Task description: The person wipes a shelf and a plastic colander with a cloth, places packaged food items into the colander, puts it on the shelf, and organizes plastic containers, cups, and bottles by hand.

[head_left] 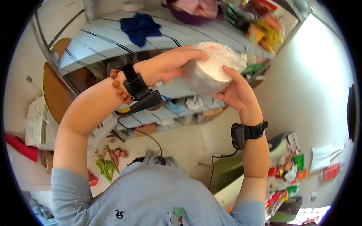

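Note:
Both of my hands grip a round, white and translucent bundle in a clear plastic bag [211, 71], raised in front of the shelf unit. It looks like a stack of disposable bowls, though the crinkled plastic hides the exact kind. My left hand [173, 64] is closed on its left side, thumb along the upper edge. My right hand [238, 90] holds the right side, thumb over the top and fingers underneath. The bag's gathered plastic sticks out at the upper right. Each wrist wears a black strapped device with a cable.
On the upper shelf [102, 35] lie a dark blue cloth [139, 28], a purple basin [192, 17] and colourful packages [267, 34]. Lower shelves hold assorted items. Green peppers [105, 168] lie on the floor at left. Several bright packets [290, 173] are piled at the right.

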